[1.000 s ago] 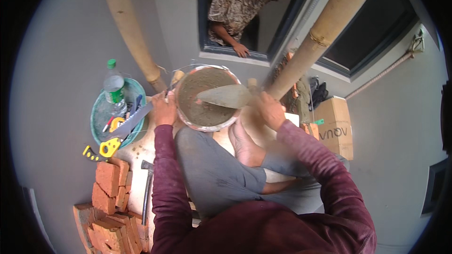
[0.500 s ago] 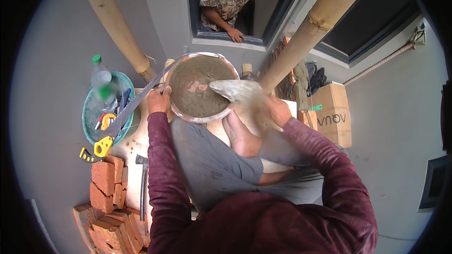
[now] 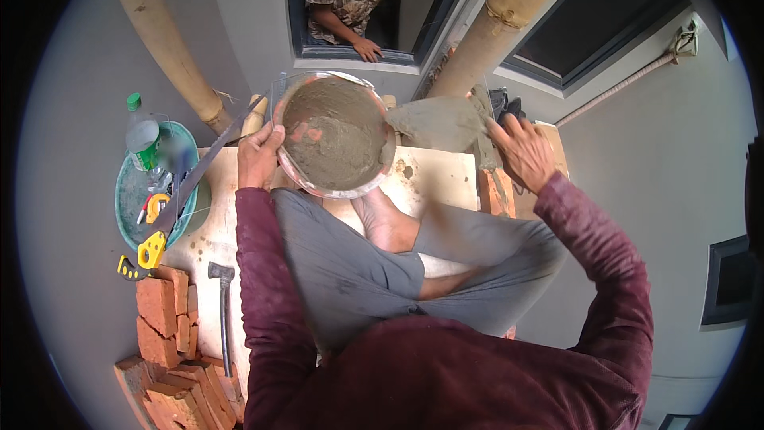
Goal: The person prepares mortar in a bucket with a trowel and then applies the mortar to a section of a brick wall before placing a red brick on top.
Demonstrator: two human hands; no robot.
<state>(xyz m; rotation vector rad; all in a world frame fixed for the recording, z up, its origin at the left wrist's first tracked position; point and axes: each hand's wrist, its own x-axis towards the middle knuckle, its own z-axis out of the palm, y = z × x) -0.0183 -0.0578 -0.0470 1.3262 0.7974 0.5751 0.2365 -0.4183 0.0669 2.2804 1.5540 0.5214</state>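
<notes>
My left hand (image 3: 259, 156) grips the left rim of a round bucket (image 3: 293, 179) and tilts it a little. Grey mortar (image 3: 346, 143) lies in the bucket, with reddish patches of the inside showing through. On the right, my right hand (image 3: 525, 153) is closed on a trowel, whose handle is mostly hidden under the fingers. The mortar-smeared trowel blade (image 3: 442, 123) points left, its tip close to the bucket's right rim. Beside that hand stands a low brick wall (image 3: 497, 191) with mortar on top.
A teal basin (image 3: 126, 207) with a bottle (image 3: 143, 139) and tools stands left, a yellow-handled handsaw (image 3: 151, 248) across it. Near it are a hammer (image 3: 224, 302) and stacked bricks (image 3: 163, 310). Bamboo poles (image 3: 163, 40) rise ahead. Another person's hand (image 3: 368, 49) rests on the window sill.
My right hand has moved right, drawing the trowel out from over the mortar toward the brick wall. My left hand stays on the bucket, which is now tipped slightly. The view has shifted.
</notes>
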